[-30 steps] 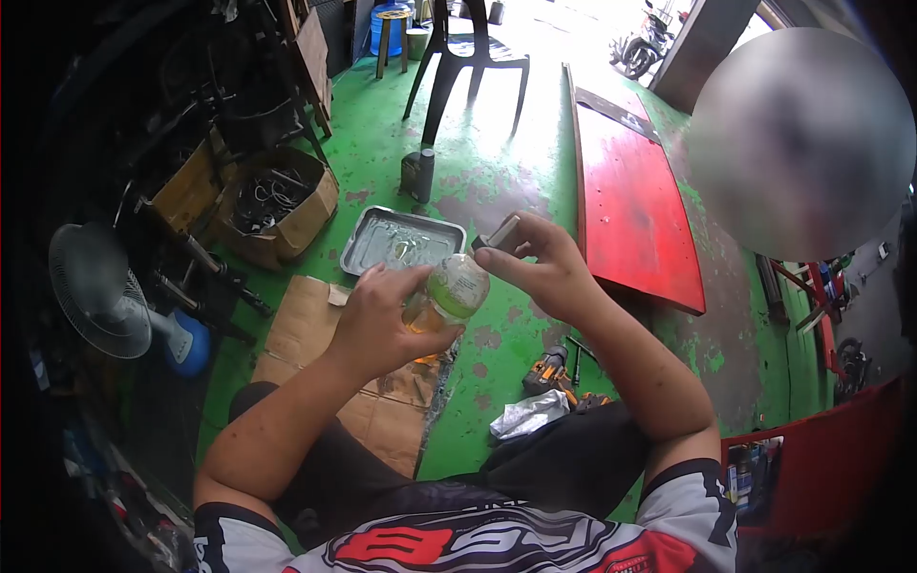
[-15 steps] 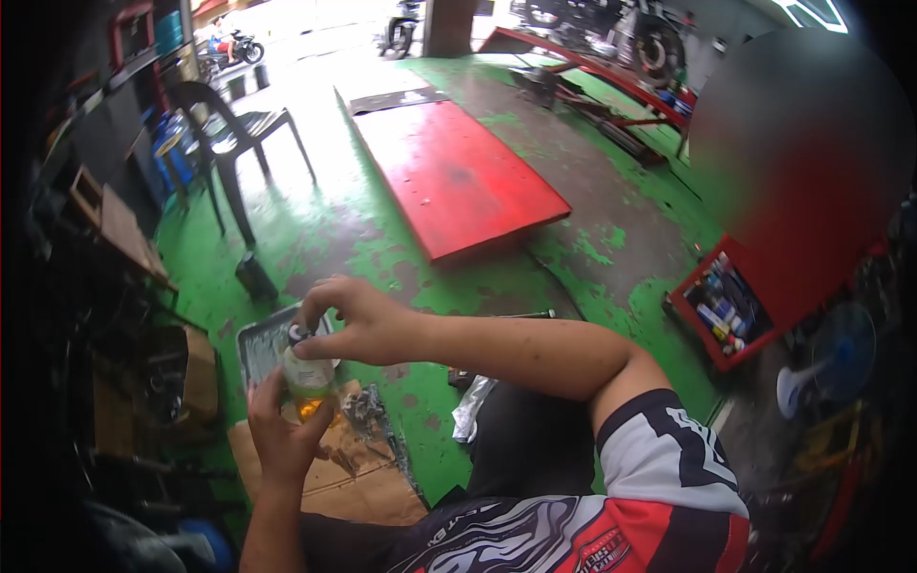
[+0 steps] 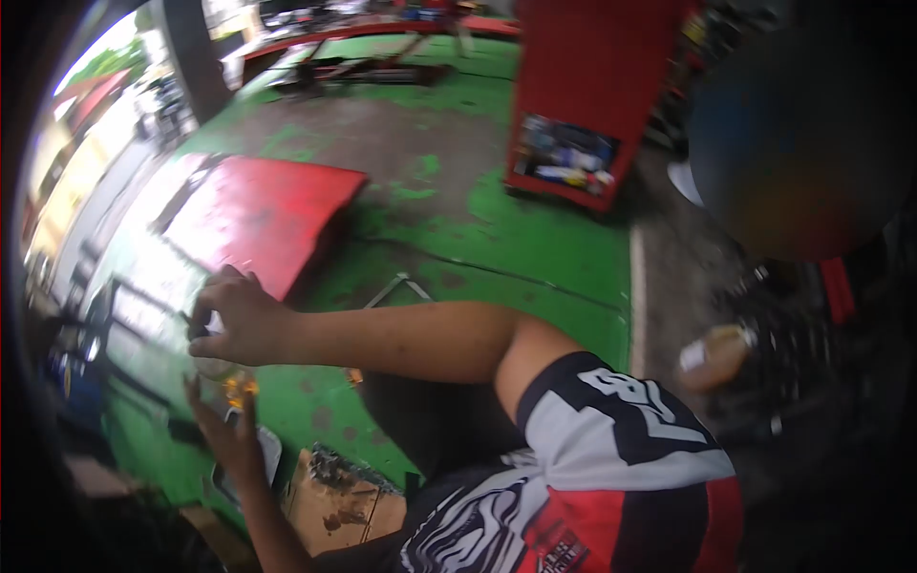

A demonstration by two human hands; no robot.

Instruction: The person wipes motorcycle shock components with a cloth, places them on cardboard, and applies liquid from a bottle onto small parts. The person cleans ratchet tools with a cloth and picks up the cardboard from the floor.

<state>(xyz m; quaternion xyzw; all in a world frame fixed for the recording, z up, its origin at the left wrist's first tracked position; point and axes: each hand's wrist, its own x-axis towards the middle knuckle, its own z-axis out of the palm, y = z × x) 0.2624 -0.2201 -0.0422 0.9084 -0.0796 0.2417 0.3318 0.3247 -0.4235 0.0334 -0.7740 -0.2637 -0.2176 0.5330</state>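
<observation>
A clear bottle [image 3: 239, 390] with amber liquid in its lower part is held up in front of me at the left. My left hand [image 3: 229, 435] grips it low, with thumb and fingers on either side of the liquid. My right hand [image 3: 239, 320] curls over the bottle's top, fingers bent in a pinch and hiding the cap. Under the left forearm lies a grey tray [image 3: 271, 456], partly covered by that arm. Beside the tray is a stained cardboard sheet [image 3: 325, 525] on the floor.
A red lift platform [image 3: 277, 201] lies ahead on the green floor [image 3: 458, 267]. A red cabinet [image 3: 592, 86] with an open compartment of bottles stands at the right. A dark chair [image 3: 134, 353] is at the left. Another person, blurred, is at the far right.
My view has swung right, so the platform and chair sit further left and the red cabinet nearer the middle. Both hands stay on the bottle.
</observation>
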